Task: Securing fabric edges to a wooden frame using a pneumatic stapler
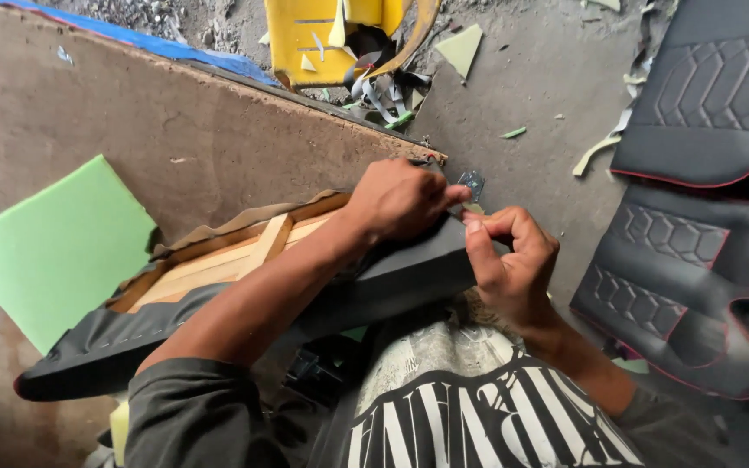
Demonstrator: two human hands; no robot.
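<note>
A wooden frame (218, 260) wrapped in dark grey upholstery cover (409, 269) lies across the brown table (88, 104) in front of me. My left hand (400, 199) presses down on the cover at the frame's far right corner, fingers curled on the fabric. My right hand (513, 260) pinches the same cover at the corner, thumb and forefinger closed on its edge. A small shiny metal piece (472, 182) shows just beyond my left fingertips.
A green foam sheet (54, 243) lies on the table at left. Black quilted seat cushions with red piping (695, 251) sit on the floor at right. A yellow container (331, 35), foam scraps and strips litter the concrete floor beyond the table edge.
</note>
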